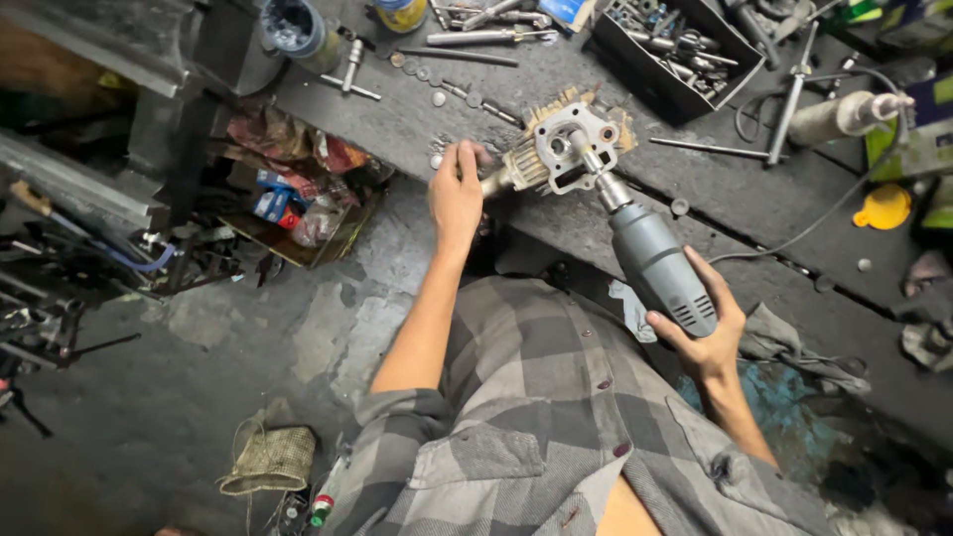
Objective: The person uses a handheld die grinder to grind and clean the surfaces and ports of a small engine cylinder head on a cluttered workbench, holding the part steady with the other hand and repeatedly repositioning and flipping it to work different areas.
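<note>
A finned metal pump housing (561, 149) with a light grey flange lies at the front edge of a dark workbench (725, 189). My left hand (457, 194) grips its left end and steadies it. My right hand (700, 333) holds a grey electric drill (655, 263) by its body. The drill's bit end rests against the flange of the housing. A cable runs from the drill area across the bench to the right.
A black tray (685, 50) of sockets and tools stands at the back of the bench. Loose washers (438, 98), rods and a T-handle wrench (794, 89) lie around. A yellow funnel (884, 208) sits at right. A box of rags (298, 189) and a woven bag (270, 459) are on the floor.
</note>
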